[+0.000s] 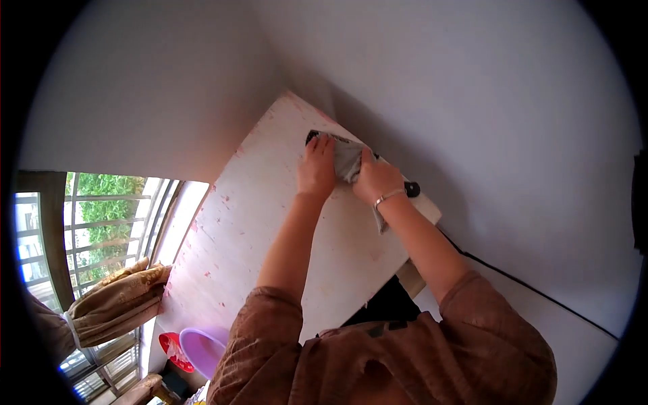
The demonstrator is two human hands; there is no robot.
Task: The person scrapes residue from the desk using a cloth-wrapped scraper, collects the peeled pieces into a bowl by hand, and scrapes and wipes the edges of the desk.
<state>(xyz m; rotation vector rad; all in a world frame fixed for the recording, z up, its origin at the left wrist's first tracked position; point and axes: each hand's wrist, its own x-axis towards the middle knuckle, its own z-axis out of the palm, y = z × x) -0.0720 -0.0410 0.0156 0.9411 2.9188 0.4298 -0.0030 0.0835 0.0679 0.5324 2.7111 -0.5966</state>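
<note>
A grey cloth [347, 160] is stretched between my two hands near the far right edge of the white tabletop [270, 196]. It lies over a long object with a dark end [311, 137] at the left and a black end [412, 190] at the right; most of this object is hidden, so its kind is unclear. My left hand [317, 167] has its fingers bent over the cloth's left side, by the dark end. With the thumb pointing up, my right hand [378, 179] is closed on the cloth, and a grey corner hangs out below the wrist.
Walls meet behind the table. A black cable [533, 290] runs along the right wall from the table's corner. At left are a barred window [108, 223] and a tied brown curtain [118, 304]. A purple basin [202, 351] and a red container [177, 352] sit low at left.
</note>
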